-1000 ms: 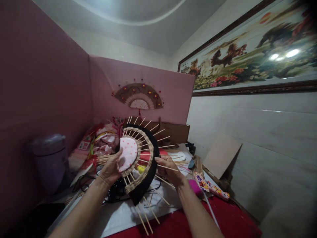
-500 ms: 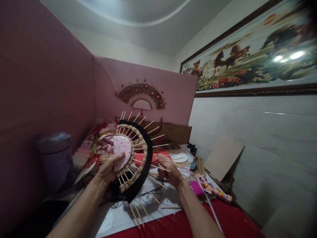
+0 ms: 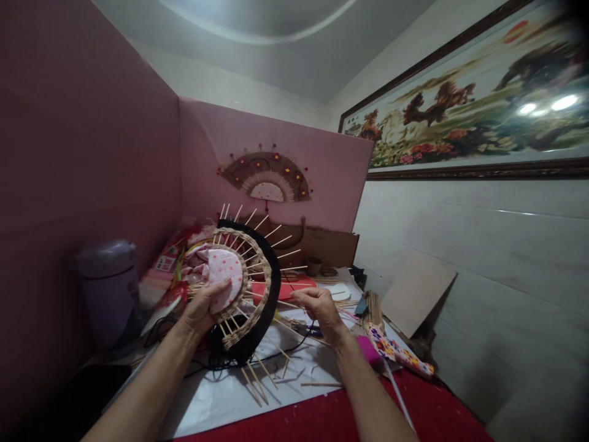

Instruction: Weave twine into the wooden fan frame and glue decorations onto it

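Observation:
My left hand [image 3: 201,312] grips a half-round woven fan [image 3: 225,270] by its white centre with pink dots, thumb on the front. Thin wooden sticks radiate from the centre through a tan braided ring [image 3: 265,270] and a black woven band [image 3: 275,279], their bare ends poking out past it. To the right of the band, my right hand [image 3: 322,310] pinches a black cord [image 3: 310,332]. One stretch of cord runs from the fingers toward the band's edge; another hangs below the hand to the table. The fan is tilted, its curved edge facing right.
A finished-looking brown fan [image 3: 269,175] hangs on the pink panel [image 3: 331,166]. Left stands a purple lidded container [image 3: 108,294]. On the white sheet [image 3: 207,405] lie loose sticks, red paper [image 3: 260,291] and black cord. Flower-patterned fabric [image 3: 400,355] lies right, near a leaning board [image 3: 416,291].
My right hand has moved slightly right, away from the stick ends, with the cord between its fingers. The fan has shifted a little left in my left hand.

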The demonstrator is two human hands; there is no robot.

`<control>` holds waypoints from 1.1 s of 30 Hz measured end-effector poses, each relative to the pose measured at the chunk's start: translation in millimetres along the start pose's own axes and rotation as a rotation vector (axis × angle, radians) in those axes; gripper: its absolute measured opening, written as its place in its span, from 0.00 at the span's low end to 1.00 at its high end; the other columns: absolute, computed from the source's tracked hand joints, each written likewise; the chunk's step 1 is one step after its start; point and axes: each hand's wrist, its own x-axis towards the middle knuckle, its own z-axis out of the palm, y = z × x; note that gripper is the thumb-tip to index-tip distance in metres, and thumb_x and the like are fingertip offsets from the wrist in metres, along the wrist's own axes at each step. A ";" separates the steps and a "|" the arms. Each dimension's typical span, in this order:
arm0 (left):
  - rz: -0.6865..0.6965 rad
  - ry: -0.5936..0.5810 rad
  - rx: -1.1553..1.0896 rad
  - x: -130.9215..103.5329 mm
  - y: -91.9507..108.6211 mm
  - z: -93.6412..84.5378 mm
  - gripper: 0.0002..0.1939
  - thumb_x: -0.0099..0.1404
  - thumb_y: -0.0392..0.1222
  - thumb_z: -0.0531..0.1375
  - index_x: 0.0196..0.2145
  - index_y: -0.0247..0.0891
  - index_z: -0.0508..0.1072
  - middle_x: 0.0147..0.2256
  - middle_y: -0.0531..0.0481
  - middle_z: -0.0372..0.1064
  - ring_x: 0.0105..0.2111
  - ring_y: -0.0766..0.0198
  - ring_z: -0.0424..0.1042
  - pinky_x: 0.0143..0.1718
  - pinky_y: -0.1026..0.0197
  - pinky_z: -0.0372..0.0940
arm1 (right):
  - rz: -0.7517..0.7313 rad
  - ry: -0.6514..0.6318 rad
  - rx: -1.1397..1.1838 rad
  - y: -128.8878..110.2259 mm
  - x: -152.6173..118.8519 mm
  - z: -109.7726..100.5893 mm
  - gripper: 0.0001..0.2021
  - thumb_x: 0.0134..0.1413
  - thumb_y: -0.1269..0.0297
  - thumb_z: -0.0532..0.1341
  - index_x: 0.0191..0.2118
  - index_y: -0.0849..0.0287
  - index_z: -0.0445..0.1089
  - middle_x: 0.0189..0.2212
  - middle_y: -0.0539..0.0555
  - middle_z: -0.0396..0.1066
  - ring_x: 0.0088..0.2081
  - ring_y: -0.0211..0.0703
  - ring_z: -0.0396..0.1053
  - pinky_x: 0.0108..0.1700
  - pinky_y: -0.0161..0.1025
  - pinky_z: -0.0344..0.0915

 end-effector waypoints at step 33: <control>0.055 0.053 0.026 -4.8 16.8 -1.7 0.09 0.54 0.24 0.58 0.34 0.30 0.72 0.24 0.44 0.76 0.19 0.61 0.74 0.21 0.60 0.72 | -0.101 0.106 0.020 -4.3 5.6 -17.1 0.06 0.34 0.65 0.60 0.16 0.60 0.65 0.09 0.42 0.50 0.14 0.28 0.42 0.18 0.31 0.40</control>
